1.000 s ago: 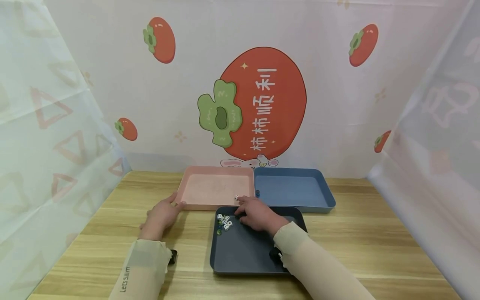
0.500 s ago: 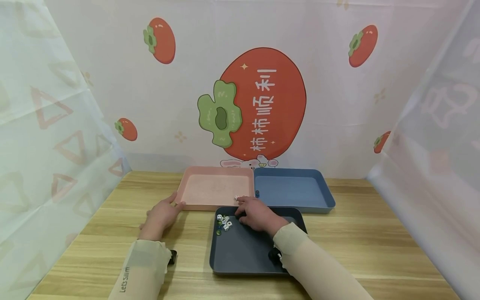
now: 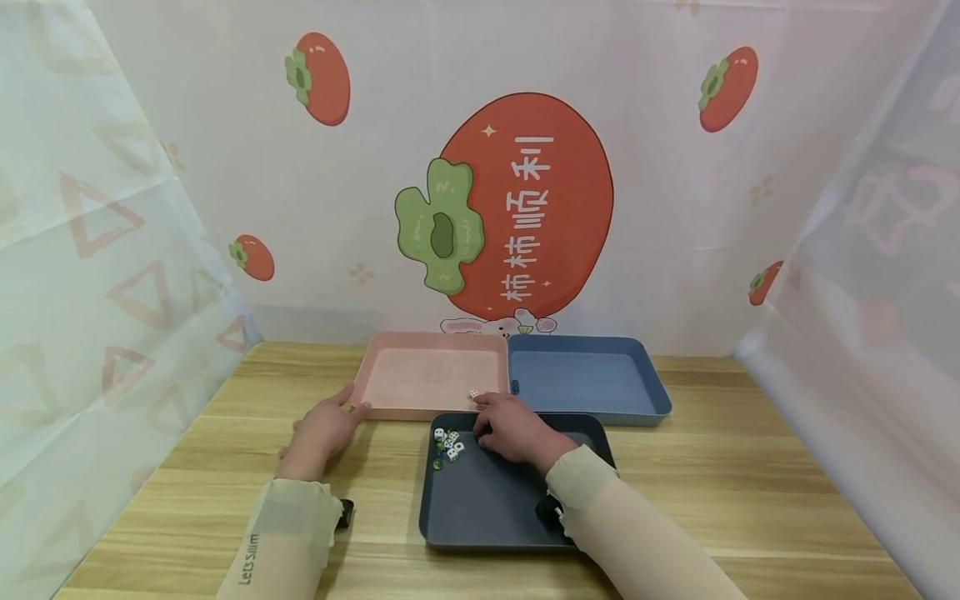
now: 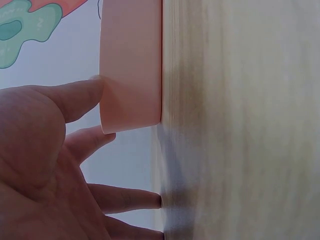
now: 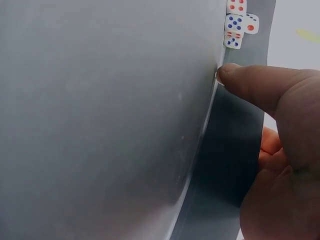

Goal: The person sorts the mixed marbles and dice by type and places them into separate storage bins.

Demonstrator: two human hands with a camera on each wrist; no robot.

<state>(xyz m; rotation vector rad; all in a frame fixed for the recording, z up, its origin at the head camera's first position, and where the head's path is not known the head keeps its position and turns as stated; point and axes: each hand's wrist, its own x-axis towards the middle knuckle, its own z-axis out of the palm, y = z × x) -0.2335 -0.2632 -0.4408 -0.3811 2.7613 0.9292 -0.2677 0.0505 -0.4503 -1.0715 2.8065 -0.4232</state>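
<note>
My left hand (image 3: 327,429) is at the near left corner of the pink tray (image 3: 431,414). In the left wrist view its thumb touches the rim and a finger meets the corner; the other fingers reach toward the table. My right hand (image 3: 513,427) lies across the far wall of the dark grey tray (image 3: 502,508). In the right wrist view the thumb presses inside that wall, and other fingers curl beyond the rim, partly hidden. Several white dice (image 3: 453,446) and green beads (image 3: 438,464) are grouped at the dark tray's left. A single die (image 3: 473,394) sits in the pink tray by my right fingertips.
A blue tray (image 3: 592,417) stands right of the pink one and holds a small dark blue bead (image 3: 515,387). All three trays rest close together on a wood-grain table (image 3: 750,483). Printed cloth (image 3: 675,208) hangs behind and on both sides.
The right thumb and fingers have shifted very slightly to the right. The left hand, trays and dice have not visibly moved.
</note>
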